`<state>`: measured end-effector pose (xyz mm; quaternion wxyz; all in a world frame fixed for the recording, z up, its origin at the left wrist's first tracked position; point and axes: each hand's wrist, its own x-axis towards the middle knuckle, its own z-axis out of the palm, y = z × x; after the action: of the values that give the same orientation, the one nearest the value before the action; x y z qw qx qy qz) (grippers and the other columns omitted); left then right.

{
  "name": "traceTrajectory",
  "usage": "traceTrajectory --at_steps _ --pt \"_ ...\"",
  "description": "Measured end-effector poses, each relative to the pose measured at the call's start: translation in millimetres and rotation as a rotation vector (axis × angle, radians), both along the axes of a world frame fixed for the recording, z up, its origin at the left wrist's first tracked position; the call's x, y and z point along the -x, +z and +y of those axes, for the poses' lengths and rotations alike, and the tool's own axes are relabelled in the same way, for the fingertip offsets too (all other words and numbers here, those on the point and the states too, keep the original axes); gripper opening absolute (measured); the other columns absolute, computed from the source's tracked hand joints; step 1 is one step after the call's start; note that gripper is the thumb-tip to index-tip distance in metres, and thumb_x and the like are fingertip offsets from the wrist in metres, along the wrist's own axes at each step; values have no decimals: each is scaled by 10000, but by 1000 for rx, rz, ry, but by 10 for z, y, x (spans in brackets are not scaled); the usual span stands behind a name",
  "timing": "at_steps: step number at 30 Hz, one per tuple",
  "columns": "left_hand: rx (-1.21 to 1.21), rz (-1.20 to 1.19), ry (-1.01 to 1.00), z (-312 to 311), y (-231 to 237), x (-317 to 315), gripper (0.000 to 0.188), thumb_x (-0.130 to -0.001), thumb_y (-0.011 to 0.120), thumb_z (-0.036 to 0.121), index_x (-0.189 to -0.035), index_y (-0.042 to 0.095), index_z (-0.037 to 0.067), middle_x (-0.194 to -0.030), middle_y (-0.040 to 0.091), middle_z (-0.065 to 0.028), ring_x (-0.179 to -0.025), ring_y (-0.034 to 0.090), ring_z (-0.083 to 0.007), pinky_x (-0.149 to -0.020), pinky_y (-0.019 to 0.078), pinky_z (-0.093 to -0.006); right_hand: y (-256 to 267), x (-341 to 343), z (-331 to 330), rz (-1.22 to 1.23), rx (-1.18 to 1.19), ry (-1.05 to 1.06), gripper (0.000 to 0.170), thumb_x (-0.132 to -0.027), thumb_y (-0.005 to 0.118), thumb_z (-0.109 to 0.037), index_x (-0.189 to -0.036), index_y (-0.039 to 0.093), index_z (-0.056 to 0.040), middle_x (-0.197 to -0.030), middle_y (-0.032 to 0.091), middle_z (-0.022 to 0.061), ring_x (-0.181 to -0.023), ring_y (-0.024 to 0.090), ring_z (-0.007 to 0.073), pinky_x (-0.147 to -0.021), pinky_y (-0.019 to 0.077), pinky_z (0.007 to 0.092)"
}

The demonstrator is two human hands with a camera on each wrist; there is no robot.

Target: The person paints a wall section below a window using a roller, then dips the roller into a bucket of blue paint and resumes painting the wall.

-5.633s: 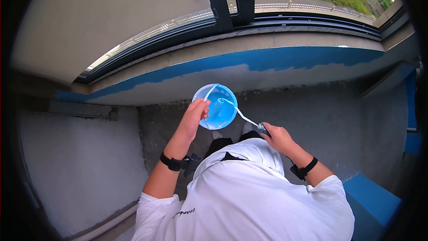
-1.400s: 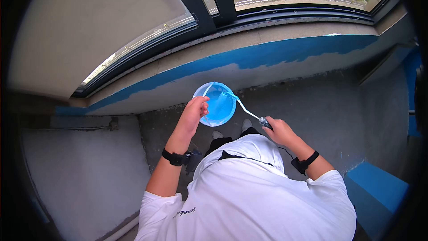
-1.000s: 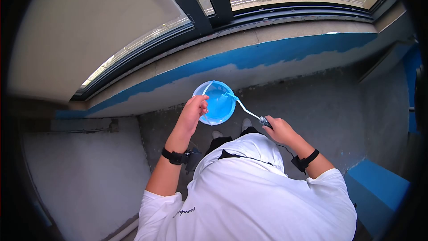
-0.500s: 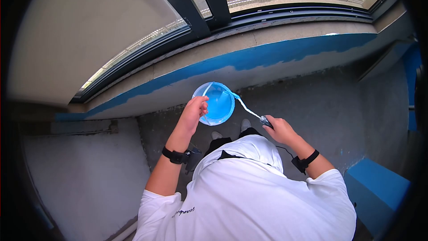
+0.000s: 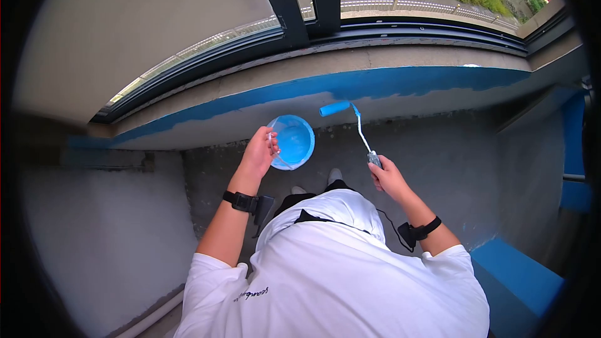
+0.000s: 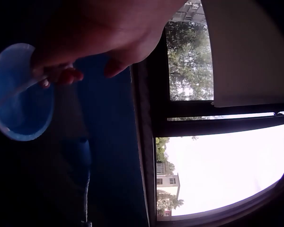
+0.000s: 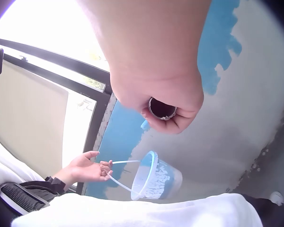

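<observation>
A bucket (image 5: 295,143) with blue paint inside hangs by its thin white handle (image 7: 125,162) from my left hand (image 5: 257,154), whose fingers curl round the handle. My right hand (image 5: 391,179) grips the dark handle (image 5: 374,159) of a paint roller. The blue roller head (image 5: 335,108) is outside the bucket, up and right of its rim, in front of the low wall; whether it touches the wall cannot be told. In the right wrist view the right hand (image 7: 156,94) wraps the grip, seen end-on, and hides most of the roller.
Under the window sill (image 5: 375,57) the low wall has a blue painted band (image 5: 300,89) with a ragged lower edge above grey. A blue block (image 5: 519,272) stands at lower right, a white pipe (image 5: 153,314) at lower left. Two feet stand on the grey floor (image 5: 438,163).
The roller has come out of the bucket and moved up and right of it, its head now fully visible. The left hand and bucket have shifted slightly left in the head view.
</observation>
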<state>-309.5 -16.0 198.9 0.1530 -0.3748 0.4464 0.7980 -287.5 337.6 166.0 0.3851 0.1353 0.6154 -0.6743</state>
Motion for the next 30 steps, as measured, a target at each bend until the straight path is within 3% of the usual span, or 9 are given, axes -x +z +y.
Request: traceTrajectory --at_steps 7,13,17,22,30 --pt "-68 -49 199 -646 -350 -313 248 -817 557 314 -804 498 73 -654 446 -2 -583 417 -129 -606 388 -275 196 85 -330 -45 -13 -98 140 -938 513 -210 -899 450 -91 -661 417 -20 -504 375 62 -437 300 221" --pt "-74 -97 480 -1306 -705 -955 242 -808 557 327 -784 489 95 -670 435 5 -579 399 -127 -625 383 -285 347 97 -470 -43 -52 -129 144 -938 512 -220 -888 447 -101 -664 422 -18 -498 389 62 -437 318 218" --pt "-60 -127 677 -1714 -919 -1670 274 -813 550 348 -761 493 85 -635 422 12 -566 384 -124 -623 364 -286 495 110 -560 -47 -64 -144 140 -943 506 -222 -932 472 -87 -671 416 -18 -502 373 65 -436 306 223" --pt "-52 -142 917 -2093 -1579 -2972 292 -807 555 380 -801 494 95 -665 443 8 -611 403 -137 -659 345 -301 446 175 -766 -69 -66 -184 136 -948 496 -205 -955 493 -68 -664 419 -5 -492 366 78 -427 297 233" --pt "93 -295 1328 -2021 -2076 -4642 317 -807 579 418 -756 418 150 -659 382 21 -589 365 -112 -580 321 -275 233 370 -991 -141 -148 -168 128 -950 476 -178 -900 483 -61 -662 428 -4 -489 368 78 -419 293 226"
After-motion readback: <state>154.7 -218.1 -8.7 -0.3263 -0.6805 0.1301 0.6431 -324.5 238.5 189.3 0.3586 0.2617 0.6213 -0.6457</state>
